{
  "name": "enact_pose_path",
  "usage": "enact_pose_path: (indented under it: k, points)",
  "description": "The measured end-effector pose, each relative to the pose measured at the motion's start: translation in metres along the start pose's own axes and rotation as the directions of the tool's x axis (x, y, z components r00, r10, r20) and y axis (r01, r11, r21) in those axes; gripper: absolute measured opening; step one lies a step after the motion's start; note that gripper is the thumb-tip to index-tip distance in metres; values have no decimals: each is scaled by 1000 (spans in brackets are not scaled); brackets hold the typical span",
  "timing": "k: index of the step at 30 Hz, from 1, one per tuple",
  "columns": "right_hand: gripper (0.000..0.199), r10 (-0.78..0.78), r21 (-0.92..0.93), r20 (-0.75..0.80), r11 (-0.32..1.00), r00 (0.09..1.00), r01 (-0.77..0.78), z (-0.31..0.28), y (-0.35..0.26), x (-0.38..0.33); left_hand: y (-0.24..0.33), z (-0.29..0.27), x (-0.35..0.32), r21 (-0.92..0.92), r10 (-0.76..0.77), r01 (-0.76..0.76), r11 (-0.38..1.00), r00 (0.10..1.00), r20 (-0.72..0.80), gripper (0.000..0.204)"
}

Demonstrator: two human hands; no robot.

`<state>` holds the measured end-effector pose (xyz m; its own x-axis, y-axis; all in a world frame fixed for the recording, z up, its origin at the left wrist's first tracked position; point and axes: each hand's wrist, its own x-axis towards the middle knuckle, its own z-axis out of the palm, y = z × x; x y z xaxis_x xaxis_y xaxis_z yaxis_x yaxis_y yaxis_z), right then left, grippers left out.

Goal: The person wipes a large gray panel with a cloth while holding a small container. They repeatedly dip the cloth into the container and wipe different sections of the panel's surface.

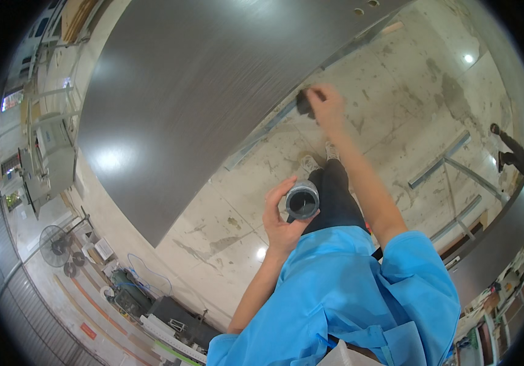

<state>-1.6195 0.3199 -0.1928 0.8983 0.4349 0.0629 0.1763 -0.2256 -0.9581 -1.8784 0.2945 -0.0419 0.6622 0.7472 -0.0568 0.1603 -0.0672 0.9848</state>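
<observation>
My left hand [279,226] is wrapped round a small cup [297,213], held in front of my waist. The cup is greyish, with dark contents showing inside its open top. Farther out, my right hand [330,110] pinches a dark pad [304,104], blurred by motion; whether it is cloth or sponge I cannot make out. That pad is at the near right edge of a large dark grey panel [201,91] with a brushed-looking surface. Whether it touches the edge I cannot tell.
Metal bars [254,146] show along the panel's edge, above the stained tiled floor [390,116]. A metal frame [442,161] lies to the right, near another person's legs [514,151]. At the left stand a fan [55,245] and machinery [130,296]. Another dark panel [497,244] is at the right.
</observation>
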Motion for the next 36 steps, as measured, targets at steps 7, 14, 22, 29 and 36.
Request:
enact_pose_path:
  k: [7, 14, 22, 29, 36]
  points:
    - [13, -109, -27, 127, 993, 986, 114, -8, 1, 0, 3, 2, 11, 4, 15, -15, 1000, 999, 46, 76]
    - [13, 136, 140, -118, 983, 984, -119, -22, 15, 34, -1, -4, 14, 41, 24, -29, 999, 993, 119, 83]
    - [14, -102, 33, 22, 994, 995, 101, -22, 18, 31, 2, 2, 21, 21, 16, -19, 1000, 992, 122, 78]
    - [17, 79, 110, -105, 992, 991, -67, -50, 27, 63, 2, 5, 22, -4, 14, -14, 1000, 995, 95, 76]
    - [15, -97, -11, 29, 995, 995, 98, -42, 31, 58, 6, 20, 31, 0, 25, -25, 1000, 988, 154, 75]
